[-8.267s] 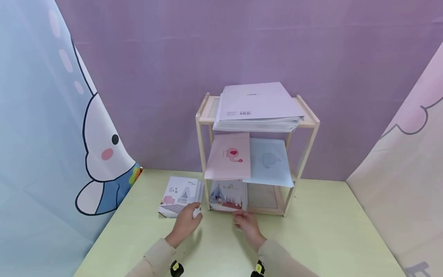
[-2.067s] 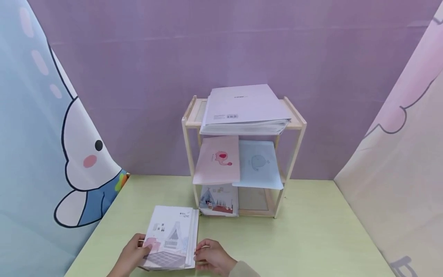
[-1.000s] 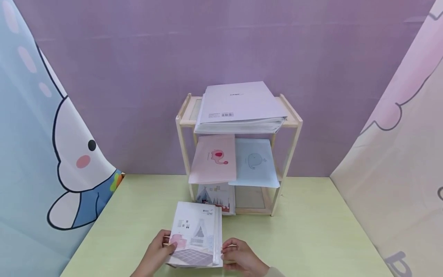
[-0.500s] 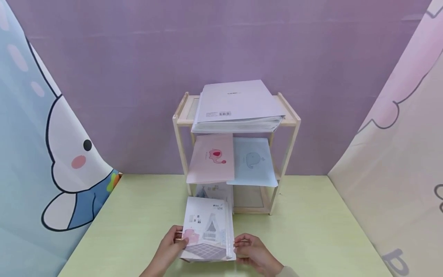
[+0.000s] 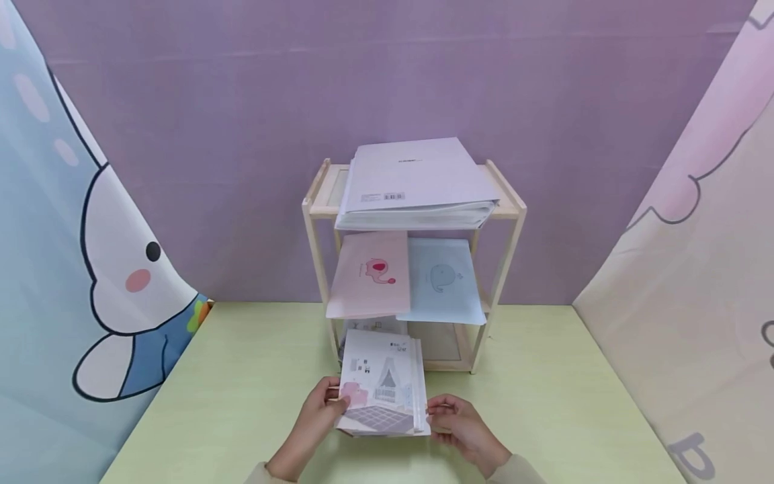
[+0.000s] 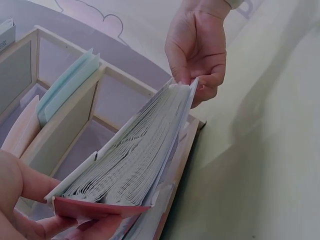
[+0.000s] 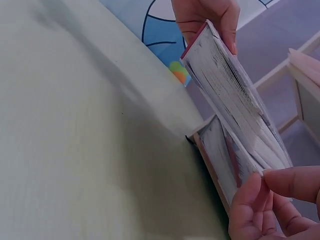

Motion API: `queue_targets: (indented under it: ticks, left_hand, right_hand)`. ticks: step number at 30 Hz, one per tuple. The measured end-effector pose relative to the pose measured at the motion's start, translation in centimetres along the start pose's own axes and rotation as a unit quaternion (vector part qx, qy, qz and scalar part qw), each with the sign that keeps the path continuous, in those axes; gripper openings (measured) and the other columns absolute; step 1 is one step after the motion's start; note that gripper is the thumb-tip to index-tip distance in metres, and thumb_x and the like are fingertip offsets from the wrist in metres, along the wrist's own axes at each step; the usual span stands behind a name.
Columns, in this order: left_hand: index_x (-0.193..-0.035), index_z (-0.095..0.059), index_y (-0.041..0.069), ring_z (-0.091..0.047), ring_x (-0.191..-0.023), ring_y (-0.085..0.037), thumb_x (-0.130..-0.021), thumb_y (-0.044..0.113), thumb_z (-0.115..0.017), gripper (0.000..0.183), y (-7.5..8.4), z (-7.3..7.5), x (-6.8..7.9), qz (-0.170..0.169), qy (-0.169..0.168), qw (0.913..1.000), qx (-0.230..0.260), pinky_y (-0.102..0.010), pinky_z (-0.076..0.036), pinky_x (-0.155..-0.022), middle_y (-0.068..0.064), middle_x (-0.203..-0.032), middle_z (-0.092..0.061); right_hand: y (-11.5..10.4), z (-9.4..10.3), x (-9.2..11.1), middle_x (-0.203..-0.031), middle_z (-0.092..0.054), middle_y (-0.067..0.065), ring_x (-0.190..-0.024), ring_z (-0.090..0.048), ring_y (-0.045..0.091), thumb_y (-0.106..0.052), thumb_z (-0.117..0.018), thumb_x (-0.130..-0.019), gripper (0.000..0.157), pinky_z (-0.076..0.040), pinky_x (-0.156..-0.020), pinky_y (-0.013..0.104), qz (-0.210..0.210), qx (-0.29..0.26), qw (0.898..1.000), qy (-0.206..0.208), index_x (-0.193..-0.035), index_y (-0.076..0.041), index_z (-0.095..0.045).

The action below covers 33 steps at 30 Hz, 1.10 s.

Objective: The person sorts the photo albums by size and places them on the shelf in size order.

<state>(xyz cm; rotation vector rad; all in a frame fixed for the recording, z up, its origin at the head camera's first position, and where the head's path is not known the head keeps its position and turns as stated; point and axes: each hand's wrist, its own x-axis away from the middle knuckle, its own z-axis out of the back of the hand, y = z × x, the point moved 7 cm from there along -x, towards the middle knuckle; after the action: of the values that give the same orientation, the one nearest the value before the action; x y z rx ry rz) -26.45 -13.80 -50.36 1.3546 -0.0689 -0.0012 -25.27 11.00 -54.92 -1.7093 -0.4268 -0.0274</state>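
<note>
A thick photo album [image 5: 377,383] with a white cover, tent drawing and red spine is held tilted in front of the shelf's bottom left. My left hand [image 5: 317,411] grips its left side, thumb on top and fingers beneath, by the red spine in the left wrist view. At the opposite side my right hand [image 5: 462,430] pinches the cover's edge between thumb and fingertips [image 7: 250,192]. The bulging page edges show in both wrist views. Behind and below it, a similar album [image 5: 377,325] lies on the bottom tier, mostly hidden.
The small wooden shelf [image 5: 509,269] carries a stack of large white folders [image 5: 417,175] on top. Pink [image 5: 370,275] and blue [image 5: 444,282] booklets stick out over the middle tier's front. Bare bottom-tier panel [image 5: 434,341] shows at right. A purple curtain [image 5: 266,168] hangs behind.
Earlier the album lay on the table left of the shelf. Both hands have taken hold of it, drawn it nearer, then carried it rightward and forward, overlapping the bottom tier's album.
</note>
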Motion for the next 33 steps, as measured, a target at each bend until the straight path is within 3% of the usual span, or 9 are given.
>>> queue_targets:
  ticks: [9, 19, 25, 33]
  left_hand:
    - [-0.114, -0.05, -0.014, -0.056, -0.082, -0.017, -0.084, -0.001, -0.06, 0.034, 0.5, -1.1, -1.7, -0.031, -0.006, 0.9995, 0.0, -0.024, -0.048, -0.067, -0.017, -0.095, -0.061]
    - [-0.116, -0.048, -0.018, -0.056, -0.083, -0.02, -0.084, -0.002, -0.059, 0.037, 1.7, -2.4, -3.6, -0.055, -0.007, 0.9985, 0.0, -0.023, -0.048, -0.067, -0.02, -0.095, -0.06]
    - [-0.111, -0.053, -0.017, -0.057, -0.085, -0.024, -0.082, -0.001, -0.061, 0.034, 1.9, -3.2, -5.1, -0.072, 0.009, 0.9969, -0.03, -0.026, -0.048, -0.067, -0.021, -0.094, -0.061]
    - [-0.116, -0.051, -0.015, -0.057, -0.09, -0.026, -0.084, 0.003, -0.059, 0.038, 2.1, -3.8, -6.4, -0.052, 0.001, 0.9981, -0.034, -0.032, -0.051, -0.071, -0.022, -0.103, -0.06]
  right_hand:
    - [-1.0, 1.4, -0.3, -0.092, -0.06, 0.0, -0.079, -0.056, 0.011, 0.004, -0.059, -0.084, 0.027, -0.05, -0.067, 0.024, 0.01, 0.005, 1.0, 0.021, -0.11, 0.007, -0.054]
    - [-1.7, 3.1, -1.2, -0.09, -0.06, -0.002, -0.073, -0.054, 0.009, 0.003, -0.058, -0.086, 0.02, -0.049, -0.064, 0.021, 0.025, 0.001, 0.998, 0.055, -0.106, 0.004, -0.056]
    - [-2.0, 4.1, -1.8, -0.089, -0.06, -0.001, -0.072, -0.054, 0.01, 0.005, -0.057, -0.086, 0.021, -0.049, -0.064, 0.022, 0.025, 0.001, 0.996, 0.083, -0.107, 0.005, -0.057]
    - [-2.5, 4.9, -2.6, -0.09, -0.06, 0.0, -0.073, -0.053, 0.011, 0.006, -0.055, -0.086, 0.023, -0.048, -0.066, 0.022, 0.03, 0.008, 0.995, 0.096, -0.109, 0.008, -0.054]
